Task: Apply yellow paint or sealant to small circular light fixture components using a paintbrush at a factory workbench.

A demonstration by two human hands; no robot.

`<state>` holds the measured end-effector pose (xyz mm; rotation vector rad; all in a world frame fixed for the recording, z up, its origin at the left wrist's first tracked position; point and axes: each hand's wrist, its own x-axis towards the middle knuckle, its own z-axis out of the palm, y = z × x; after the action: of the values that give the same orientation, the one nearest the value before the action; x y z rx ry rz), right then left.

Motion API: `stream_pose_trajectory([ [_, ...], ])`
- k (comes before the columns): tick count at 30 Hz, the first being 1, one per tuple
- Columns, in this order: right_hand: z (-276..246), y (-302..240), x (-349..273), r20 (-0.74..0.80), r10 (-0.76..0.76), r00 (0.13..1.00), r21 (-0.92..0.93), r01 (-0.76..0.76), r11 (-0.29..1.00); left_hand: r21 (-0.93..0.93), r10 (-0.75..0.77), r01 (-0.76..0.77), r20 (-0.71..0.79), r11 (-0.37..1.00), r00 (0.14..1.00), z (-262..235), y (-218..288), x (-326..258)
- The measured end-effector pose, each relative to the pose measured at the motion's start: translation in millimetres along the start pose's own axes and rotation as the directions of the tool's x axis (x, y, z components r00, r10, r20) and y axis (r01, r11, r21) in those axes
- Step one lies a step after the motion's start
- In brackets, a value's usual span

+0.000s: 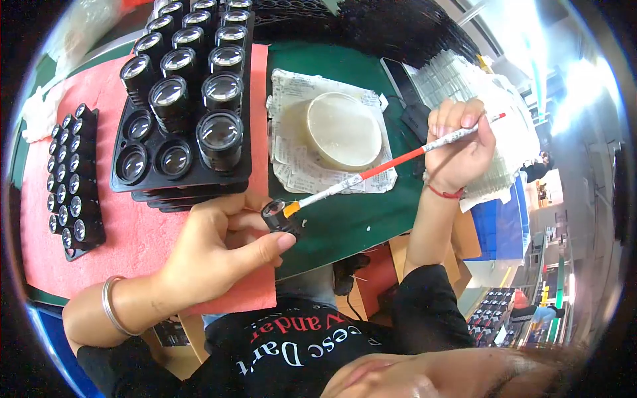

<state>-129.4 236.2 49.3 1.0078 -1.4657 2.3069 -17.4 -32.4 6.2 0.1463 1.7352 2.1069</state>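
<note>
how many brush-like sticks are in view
1: the red-and-white brush-like stick in the right hand, its orange tip at the small black lens barrel in the left hand. Others may be hidden behind the stacked black trays.

probably a workshop: stacked lens trays (199, 179)

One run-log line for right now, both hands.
left hand: holds black lens cylinder | right hand: holds red-and-white stick, yellow-orange tip at cylinder's rim | nearby: black lens tray, pink mat
</note>
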Motion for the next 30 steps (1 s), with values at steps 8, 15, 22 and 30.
stream_pose_trajectory([
  [8, 0, 0, -1, 0.01, -0.035, 0.999, -0.08, 0.036, 0.996, -0.073, 0.036, -0.026, 0.147, 0.997, 0.989, -2, -1, -1],
  [15, 2, 0, -2, -0.056, -0.06, 0.997, -0.133, 0.052, 0.99, -0.086, 0.008, 0.005, 0.152, 0.996, 0.988, -1, -1, -2],
  [22, -6, -1, 4, -0.183, 0.008, 0.983, 0.048, 0.001, 0.999, 0.37, -0.037, -0.043, 0.206, 0.928, 0.978, -4, 6, -7],
  [30, -7, -10, 5, -0.191, 0.019, 0.981, 0.122, 0.005, 0.992, 0.838, 0.293, -0.436, 0.348, 0.328, 0.89, -15, 22, -40],
])
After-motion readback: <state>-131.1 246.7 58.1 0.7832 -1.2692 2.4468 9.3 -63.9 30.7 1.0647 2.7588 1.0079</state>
